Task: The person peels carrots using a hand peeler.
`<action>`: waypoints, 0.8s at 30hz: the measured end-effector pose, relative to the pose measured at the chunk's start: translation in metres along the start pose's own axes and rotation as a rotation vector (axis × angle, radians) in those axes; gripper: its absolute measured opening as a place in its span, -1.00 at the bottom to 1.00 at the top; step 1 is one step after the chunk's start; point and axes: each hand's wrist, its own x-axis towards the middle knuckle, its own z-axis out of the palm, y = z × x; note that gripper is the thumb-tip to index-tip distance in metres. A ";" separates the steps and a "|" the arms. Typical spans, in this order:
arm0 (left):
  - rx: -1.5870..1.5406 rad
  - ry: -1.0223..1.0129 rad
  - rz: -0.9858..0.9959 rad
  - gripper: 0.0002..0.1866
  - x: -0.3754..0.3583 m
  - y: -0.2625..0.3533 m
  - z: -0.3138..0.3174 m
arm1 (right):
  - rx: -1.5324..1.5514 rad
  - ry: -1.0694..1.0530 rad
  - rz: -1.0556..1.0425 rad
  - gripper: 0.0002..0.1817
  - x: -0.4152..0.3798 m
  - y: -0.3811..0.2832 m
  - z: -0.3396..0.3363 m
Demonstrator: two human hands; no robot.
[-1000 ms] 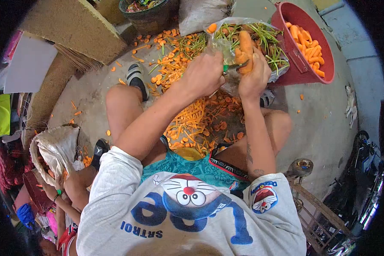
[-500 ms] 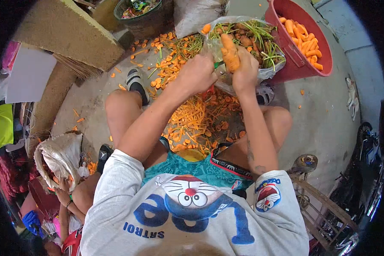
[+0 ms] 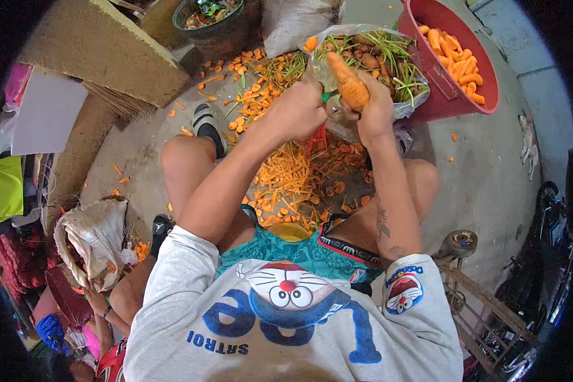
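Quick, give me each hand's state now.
Left hand: closed on a green-handled peeler.
Right hand: closed around a long orange carrot.

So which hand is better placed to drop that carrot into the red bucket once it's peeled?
Probably the right hand. It already grips the long orange carrot and sits nearer the red plastic bucket, up on the right. The left hand is closed on a green-handled peeler, farther from the bucket.

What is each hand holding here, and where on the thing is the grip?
The right hand grips a carrot around its lower end, tip pointing up. The left hand holds a green-handled peeler by its handle, mostly hidden in the fist.
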 end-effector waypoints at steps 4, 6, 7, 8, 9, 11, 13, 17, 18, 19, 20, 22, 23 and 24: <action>-0.017 0.010 -0.045 -0.73 -0.003 0.002 0.002 | -0.345 0.188 -0.525 -0.60 0.012 0.018 0.002; -0.009 -0.135 0.009 -0.73 -0.003 0.003 -0.018 | 0.016 0.026 -0.012 -0.61 -0.001 0.001 -0.002; -0.001 -0.277 0.064 -0.72 -0.004 0.003 -0.024 | 0.016 0.027 -0.012 -0.61 -0.004 0.001 0.000; -0.003 -0.273 0.064 -0.72 -0.005 0.003 -0.024 | -0.007 0.019 -0.081 -0.60 -0.005 0.001 0.002; -0.349 -0.243 -0.059 -0.73 -0.007 0.003 -0.023 | -0.029 0.007 -0.151 -0.60 -0.005 -0.001 0.003; -0.693 -0.210 -0.187 -0.72 -0.009 0.003 -0.031 | 0.090 -0.023 -0.064 -0.60 -0.007 -0.006 -0.001; -0.616 -0.182 -0.212 -0.74 -0.009 0.005 -0.052 | 0.212 -0.042 0.022 -0.60 -0.011 -0.011 -0.008; -0.150 0.130 0.020 -0.73 -0.015 -0.003 -0.043 | 0.088 -0.004 0.000 -0.61 -0.015 -0.015 -0.004; -0.148 0.131 0.014 -0.73 -0.014 -0.007 -0.041 | -0.094 0.030 -0.101 -0.62 -0.016 -0.015 0.000; -0.120 0.135 0.013 -0.73 -0.012 -0.010 -0.038 | -0.276 0.064 -0.201 -0.64 -0.016 -0.014 0.004; -0.093 0.139 0.010 -0.74 -0.012 -0.007 -0.038 | -0.317 0.042 -0.220 -0.64 -0.016 -0.013 0.005; -0.101 0.154 -0.006 -0.73 -0.013 -0.001 -0.037 | -0.359 0.034 -0.222 -0.65 -0.016 -0.009 0.006; -0.109 0.163 -0.011 -0.73 -0.013 0.003 -0.039 | -0.402 0.035 -0.229 -0.66 -0.017 -0.009 0.007; -0.109 0.164 -0.012 -0.73 -0.010 -0.001 -0.038 | -0.402 0.034 -0.229 -0.66 -0.019 -0.011 0.009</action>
